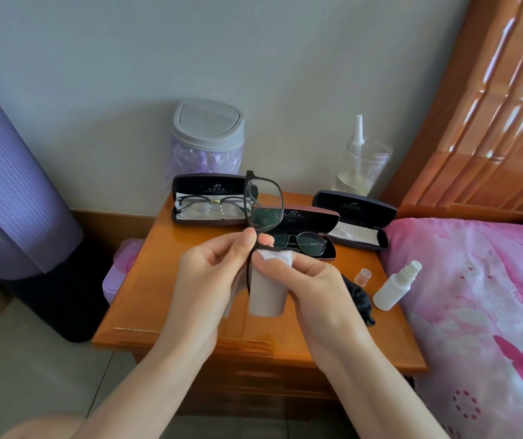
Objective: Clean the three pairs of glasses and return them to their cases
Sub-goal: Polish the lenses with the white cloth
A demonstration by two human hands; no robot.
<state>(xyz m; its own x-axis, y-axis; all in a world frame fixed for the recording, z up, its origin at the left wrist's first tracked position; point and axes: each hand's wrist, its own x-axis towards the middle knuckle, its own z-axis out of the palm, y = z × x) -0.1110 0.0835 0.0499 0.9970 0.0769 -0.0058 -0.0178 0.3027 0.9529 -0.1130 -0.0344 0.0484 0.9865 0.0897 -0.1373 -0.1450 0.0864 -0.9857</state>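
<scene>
Dark square-framed glasses (264, 204) stand on end above the wooden bedside table (165, 299). My left hand (209, 274) pinches their frame near the bridge. My right hand (314, 286) grips a white cleaning cloth (268, 293) around the lower lens. Behind them, an open black case (190, 188) holds thin-rimmed glasses (212, 204). An open reddish case (320, 218) holds round dark glasses (304, 243). A third open black case (356, 217) at the right holds only a white cloth.
A white spray bottle (394, 288) lies at the table's right edge with its clear cap (363, 277) beside it. A dark pouch (359, 296) lies under my right wrist. A lidded bin (208, 137) and a clear jar (361, 167) stand at the back. A pink bed (475, 312) adjoins on the right.
</scene>
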